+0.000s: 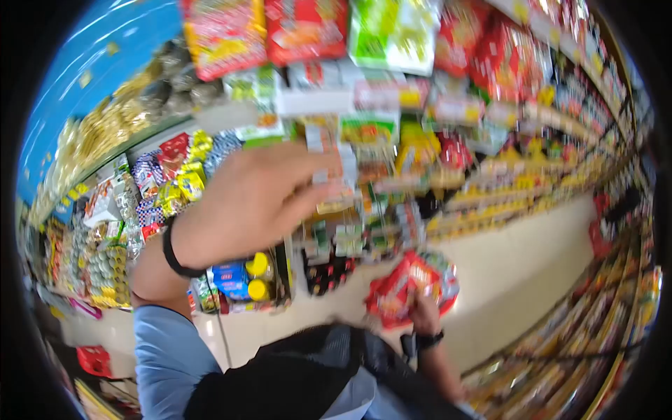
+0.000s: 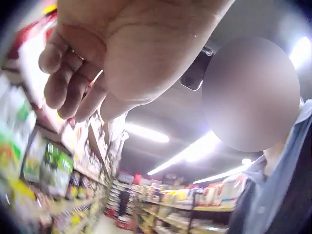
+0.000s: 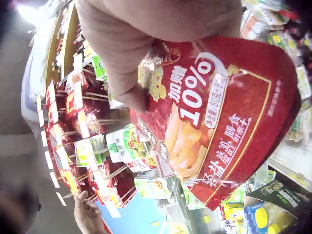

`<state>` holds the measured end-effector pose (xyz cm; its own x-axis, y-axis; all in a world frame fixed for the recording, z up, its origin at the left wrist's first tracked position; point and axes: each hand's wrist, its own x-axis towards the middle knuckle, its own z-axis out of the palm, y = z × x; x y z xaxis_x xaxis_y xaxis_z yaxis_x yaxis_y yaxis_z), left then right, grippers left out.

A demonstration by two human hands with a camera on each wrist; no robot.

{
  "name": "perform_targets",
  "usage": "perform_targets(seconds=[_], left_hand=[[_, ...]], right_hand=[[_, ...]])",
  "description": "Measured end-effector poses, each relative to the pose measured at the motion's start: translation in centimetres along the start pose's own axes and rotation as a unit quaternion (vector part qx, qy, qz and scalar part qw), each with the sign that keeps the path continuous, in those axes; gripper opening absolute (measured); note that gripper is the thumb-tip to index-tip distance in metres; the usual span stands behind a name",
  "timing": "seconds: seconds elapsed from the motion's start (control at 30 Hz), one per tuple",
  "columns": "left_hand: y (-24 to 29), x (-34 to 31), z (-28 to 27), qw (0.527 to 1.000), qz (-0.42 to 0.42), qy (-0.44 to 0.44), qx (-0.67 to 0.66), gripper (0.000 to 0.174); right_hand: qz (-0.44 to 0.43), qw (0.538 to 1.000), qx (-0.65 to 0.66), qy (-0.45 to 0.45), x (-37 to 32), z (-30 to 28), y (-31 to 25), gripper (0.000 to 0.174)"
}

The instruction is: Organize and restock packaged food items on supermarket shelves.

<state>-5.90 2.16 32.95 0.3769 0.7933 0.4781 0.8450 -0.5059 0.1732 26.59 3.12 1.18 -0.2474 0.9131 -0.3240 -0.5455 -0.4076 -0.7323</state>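
Observation:
In the head view my left hand (image 1: 259, 185), with a black band at its wrist, reaches up to the front of a rack of hanging packets. Its fingertips overlap pale price tags (image 1: 343, 171) there. The left wrist view shows the palm of this hand (image 2: 131, 53), fingers loosely bent and nothing held. Lower down, my right hand (image 1: 425, 315) grips a red snack packet (image 1: 395, 290) by its edge. Up close, the glossy packet (image 3: 229, 112) reads "10%" and pictures yellowish food; the thumb and fingers pinch its top. A second, greyish packet part (image 1: 448, 276) shows beside it.
Red packets (image 1: 306, 31) and a green-white packet (image 1: 393, 35) hang at the top of the rack. To the left stand egg trays (image 1: 105, 269) and yellow-capped containers (image 1: 259, 276). An aisle floor (image 1: 518, 273) runs between this rack and another shelf (image 1: 560, 357) at the right.

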Motion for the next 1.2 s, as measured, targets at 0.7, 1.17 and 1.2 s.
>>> perform_targets(seconds=[0.7, 1.17, 1.2], left_hand=[[-0.6, -12.3, 27.8, 0.713, -0.338, -0.081, -0.609, 0.034], [0.2, -8.4, 15.6, 0.776, -0.237, -0.006, -0.584, 0.042], [-0.2, -6.5, 11.0, 0.825, -0.196, 0.013, -0.53, 0.042]], right_hand=[[0.113, 0.991, 0.027, -0.072, 1.8, 6.9, 0.7, 0.041], [0.09, 0.994, 0.055, -0.035, 1.8, 2.2, 1.3, 0.028], [0.104, 0.992, 0.069, -0.014, 1.4, 2.3, 1.4, 0.028]])
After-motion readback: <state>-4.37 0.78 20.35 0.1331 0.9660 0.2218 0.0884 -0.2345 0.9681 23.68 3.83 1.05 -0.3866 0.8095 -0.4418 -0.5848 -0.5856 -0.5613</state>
